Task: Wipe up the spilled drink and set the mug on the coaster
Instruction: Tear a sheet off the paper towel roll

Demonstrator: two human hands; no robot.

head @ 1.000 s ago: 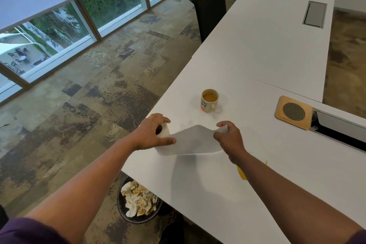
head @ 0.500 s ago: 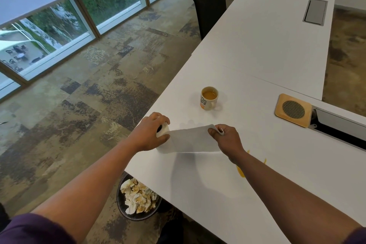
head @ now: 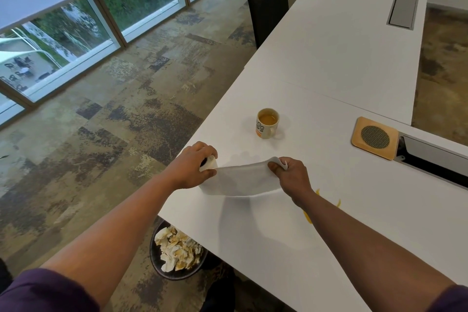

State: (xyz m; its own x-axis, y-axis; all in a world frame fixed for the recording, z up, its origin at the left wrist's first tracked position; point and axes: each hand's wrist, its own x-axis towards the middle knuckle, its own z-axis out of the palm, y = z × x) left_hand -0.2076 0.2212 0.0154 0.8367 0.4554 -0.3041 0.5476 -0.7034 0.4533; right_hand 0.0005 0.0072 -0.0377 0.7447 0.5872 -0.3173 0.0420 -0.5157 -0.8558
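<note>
Windows (head: pixel 106 20) with half-lowered blinds line the far left, above patchy brown carpet (head: pixel 114 121). Lower down, a dark waste bin (head: pixel 177 251) sits on the floor partly under the near edge of the white table (head: pixel 329 58), filled with crumpled, stained paper.

At the table's left edge the left hand (head: pixel 192 167) curls round a paper towel roll (head: pixel 209 163), thumb below and fingers over the top, so that only a little of the roll shows. From the roll a paper towel sheet (head: pixel 240 180) stretches rightward, lifted off the table and casting a shadow on the surface below. The right hand (head: pixel 291 175) pinches the sheet's far corner between thumb and fingers, the corner poking up past the knuckles.

Beyond the hands, well apart from them, the mug (head: pixel 267 123) stands upright on the bare table, holding an amber drink, handle turned toward the right. A dark chair (head: pixel 266 0) is pushed in at the table's far left side.

Just right of the right forearm, the yellow spill (head: pixel 314 208) shows on the tabletop in a few streaks, part of it hidden behind the arm. Further right, the wooden coaster (head: pixel 374 137) with its round dark mesh centre lies flat beside an open cable hatch (head: pixel 435 159), well apart from the mug. A closed grey hatch (head: pixel 402 11) sits far up the table.
</note>
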